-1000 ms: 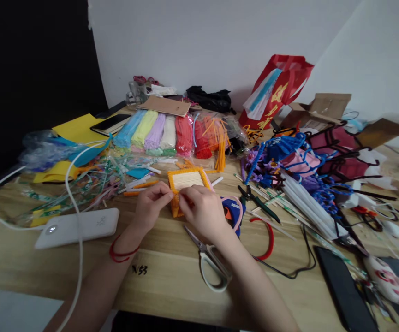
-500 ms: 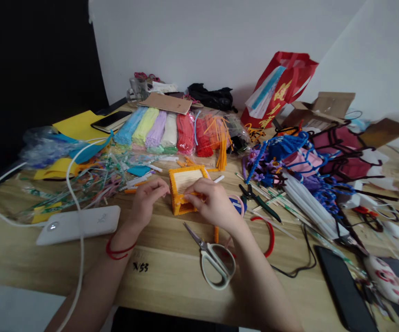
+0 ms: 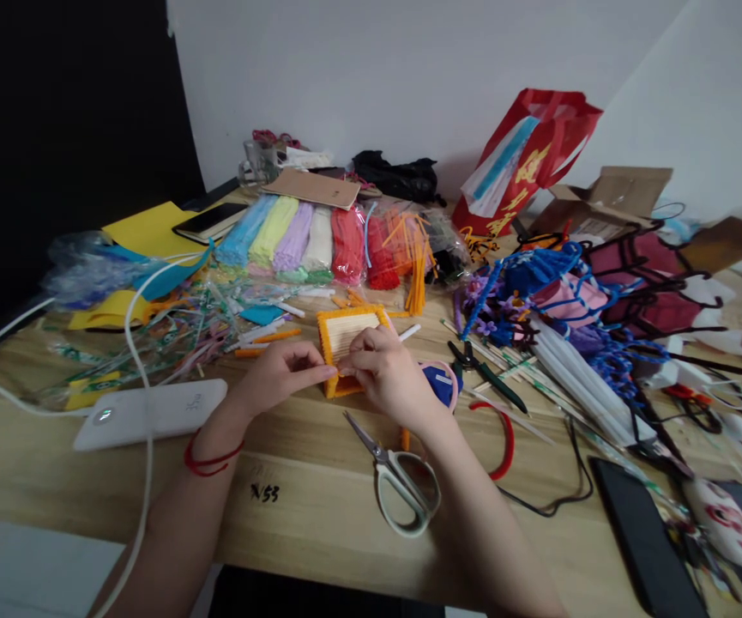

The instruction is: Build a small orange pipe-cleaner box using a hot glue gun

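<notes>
A small box-shaped craft piece (image 3: 349, 330), edged in orange pipe cleaner with a pale slatted top, stands on the table. My left hand (image 3: 286, 371) is at its front left, thumb and fingertips pinched together. Against its front right side is my right hand (image 3: 387, 373), with fingers curled and pinching close to the left fingertips. Whatever lies between the fingertips is too small to make out. Scissors (image 3: 396, 481) with pale handles lie just below the right hand, blades slightly apart. A red pipe cleaner (image 3: 505, 438) curves on the table to the right.
Bundles of coloured pipe cleaners (image 3: 319, 240) lie behind the box. Dark-green-handled pliers (image 3: 486, 373) and a phone (image 3: 644, 532) are at right. A white power bank (image 3: 152, 414) with a looping cable sits at left. A red bag (image 3: 525, 163) stands at the back.
My left hand has moved right to the box's front, and its fingertips now meet those of my right hand. The right fingers have curled in more. The view has shifted slightly.
</notes>
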Motion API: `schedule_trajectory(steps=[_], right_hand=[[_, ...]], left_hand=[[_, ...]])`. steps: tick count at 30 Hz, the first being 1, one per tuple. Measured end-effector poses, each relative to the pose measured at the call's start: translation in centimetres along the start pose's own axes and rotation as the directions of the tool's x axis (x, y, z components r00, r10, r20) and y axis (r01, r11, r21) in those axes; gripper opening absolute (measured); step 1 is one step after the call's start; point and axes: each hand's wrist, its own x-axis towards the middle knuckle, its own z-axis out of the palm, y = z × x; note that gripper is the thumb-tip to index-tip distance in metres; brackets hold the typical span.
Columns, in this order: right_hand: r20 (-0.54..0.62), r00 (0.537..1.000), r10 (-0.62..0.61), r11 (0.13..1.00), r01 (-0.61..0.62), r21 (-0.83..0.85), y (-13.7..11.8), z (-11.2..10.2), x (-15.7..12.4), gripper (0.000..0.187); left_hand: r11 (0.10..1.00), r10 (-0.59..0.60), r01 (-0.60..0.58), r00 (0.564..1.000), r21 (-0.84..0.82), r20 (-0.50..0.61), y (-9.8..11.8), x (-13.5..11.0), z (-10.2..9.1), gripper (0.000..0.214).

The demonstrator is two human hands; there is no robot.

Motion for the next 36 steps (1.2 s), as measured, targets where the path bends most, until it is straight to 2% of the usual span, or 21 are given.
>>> schedule_trajectory(steps=[6, 10, 16, 23, 31, 36], right_hand=[[0.004, 1.0, -0.002, 1.0, 0.002, -0.03, -0.2, -0.1, 0.0, 0.028], [0.002, 1.0, 0.008, 1.0, -0.008, -0.024, -0.1, -0.1, 0.0, 0.023], [-0.025, 0.999, 0.027, 1.0, -0.027, -0.008, -0.2, 0.0, 0.1, 0.016], [-0.02, 0.999, 0.032, 0.999, -0.032, 0.026, -0.3, 0.0, 0.1, 0.012], [0.036, 0.996, 0.078, 0.991, -0.081, 0.105, -0.7, -0.5, -0.1, 0.016], [0.061, 0.995, 0.076, 0.989, -0.083, 0.119, -1.1, -0.7, -0.2, 0.009]], left_hand=[[1.0, -0.03, 0.03, 0.998, 0.008, 0.055, -0.3, 0.2, 0.1, 0.028], [0.999, -0.04, 0.039, 0.996, 0.013, 0.08, -0.2, 0.3, 0.1, 0.03], [0.996, -0.09, 0.091, 0.994, -0.012, 0.056, 0.1, 0.4, 0.2, 0.029], [0.996, -0.069, 0.073, 0.995, -0.051, 0.07, 0.2, 0.3, 0.1, 0.026], [0.997, -0.074, 0.077, 0.992, -0.031, 0.099, 0.2, 0.3, 0.0, 0.028], [0.993, -0.104, 0.111, 0.982, -0.038, 0.159, -0.1, 0.2, -0.1, 0.034]])
